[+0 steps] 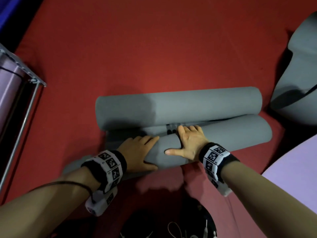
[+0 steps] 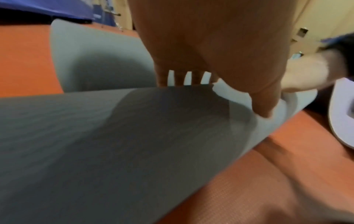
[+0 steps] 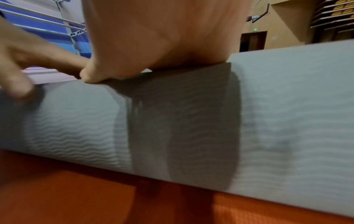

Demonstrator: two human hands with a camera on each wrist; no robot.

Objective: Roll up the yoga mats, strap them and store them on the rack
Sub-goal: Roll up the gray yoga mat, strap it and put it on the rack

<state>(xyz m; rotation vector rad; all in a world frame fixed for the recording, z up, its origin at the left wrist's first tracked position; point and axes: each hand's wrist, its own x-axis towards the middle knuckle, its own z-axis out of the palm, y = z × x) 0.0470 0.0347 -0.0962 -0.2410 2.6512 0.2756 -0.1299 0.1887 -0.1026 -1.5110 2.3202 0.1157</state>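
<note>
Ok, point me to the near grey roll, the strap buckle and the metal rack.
near grey roll (image 1: 223,134): head view, bare upper face right of the right hand.
strap buckle (image 1: 170,128): head view, dark clasp between the two rolls.
metal rack (image 1: 22,69): head view, shelf's corner rail, far left.

The floor (image 1: 154,48) is red, with a fine woven grid showing orange-red in the wrist views. The near roll (image 1: 223,134) is grey, embossed with wavy ridges that show clearly in the right wrist view. The far roll (image 1: 171,105) is the same plain grey, and so is a third mat (image 1: 295,74) at the far right. A black strap (image 1: 171,128) lies between the two rolls. The mat (image 1: 295,169) at the near right is pale lilac. On the silver-grey rack (image 1: 25,100) at the left lies a lilac roll (image 1: 8,86). Both wristbands (image 1: 109,165) are black with white panels bearing black square code patterns. The far left corner (image 1: 10,12) is blue.
</note>
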